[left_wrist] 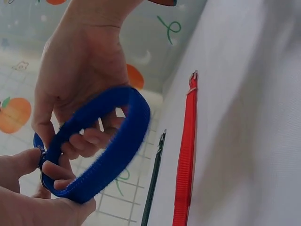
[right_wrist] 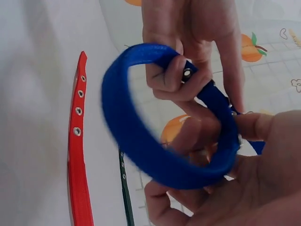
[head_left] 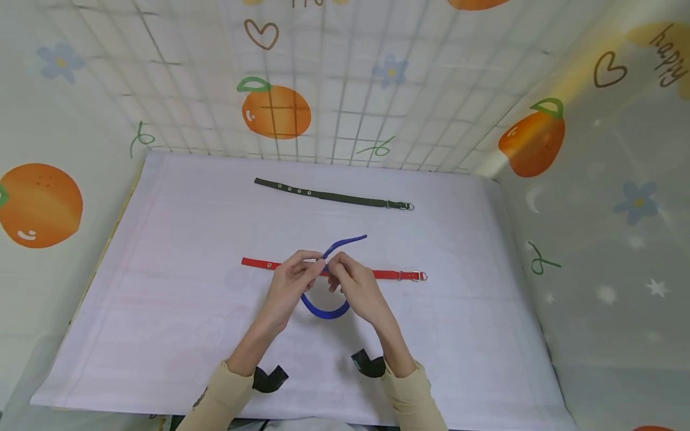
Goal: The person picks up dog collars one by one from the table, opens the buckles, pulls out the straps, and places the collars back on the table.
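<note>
A blue collar is bent into a loop between both hands, its free tail rising past the fingers. My left hand pinches the band on the left side, near where it overlaps. On the right, my right hand grips the same overlapping part with thumb and fingers. In the right wrist view, a metal eyelet shows on the blue band beside curled fingers of the left hand. The buckle area is mostly covered by fingertips. Behind the hands lies a red collar, partly hidden by them.
Farther back on the white-covered table a dark green collar lies flat, its buckle to the right. A wire grid behind a printed sheet stands along the back edge. Black wrist mounts sit on both forearms.
</note>
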`<action>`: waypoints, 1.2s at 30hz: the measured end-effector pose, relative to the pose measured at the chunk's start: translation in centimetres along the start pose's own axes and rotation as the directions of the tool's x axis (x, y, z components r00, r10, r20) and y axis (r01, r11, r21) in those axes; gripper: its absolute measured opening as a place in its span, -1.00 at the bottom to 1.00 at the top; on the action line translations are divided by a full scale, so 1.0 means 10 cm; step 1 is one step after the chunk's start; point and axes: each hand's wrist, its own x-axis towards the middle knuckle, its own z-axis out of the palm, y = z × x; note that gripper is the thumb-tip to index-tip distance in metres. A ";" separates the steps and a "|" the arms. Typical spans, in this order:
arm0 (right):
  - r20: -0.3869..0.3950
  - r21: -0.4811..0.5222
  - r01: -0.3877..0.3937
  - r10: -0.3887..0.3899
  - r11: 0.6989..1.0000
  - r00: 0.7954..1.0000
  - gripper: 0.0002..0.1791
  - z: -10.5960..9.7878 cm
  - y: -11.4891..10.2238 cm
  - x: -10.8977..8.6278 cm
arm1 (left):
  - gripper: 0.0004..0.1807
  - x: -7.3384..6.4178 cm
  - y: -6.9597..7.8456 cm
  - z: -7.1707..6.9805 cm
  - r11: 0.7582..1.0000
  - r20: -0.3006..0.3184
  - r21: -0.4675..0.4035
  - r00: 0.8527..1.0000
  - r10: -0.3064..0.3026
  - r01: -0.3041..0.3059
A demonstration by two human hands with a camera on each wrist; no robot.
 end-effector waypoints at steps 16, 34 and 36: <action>0.084 0.291 -0.128 0.108 0.948 0.991 -0.67 -0.07 0.08 0.05 | -0.55 0.02 -0.06 -0.08 0.979 0.130 0.187 0.990 0.056 -0.080; -0.039 0.432 -0.133 0.166 0.892 0.985 -0.65 -0.17 0.12 0.04 | -0.61 -0.02 -0.05 -0.10 0.947 0.022 0.308 0.995 0.094 -0.097; -0.052 0.449 -0.137 0.179 0.883 0.982 -0.64 -0.21 0.11 0.04 | -0.61 -0.03 -0.06 -0.11 0.952 0.023 0.294 0.996 0.082 -0.085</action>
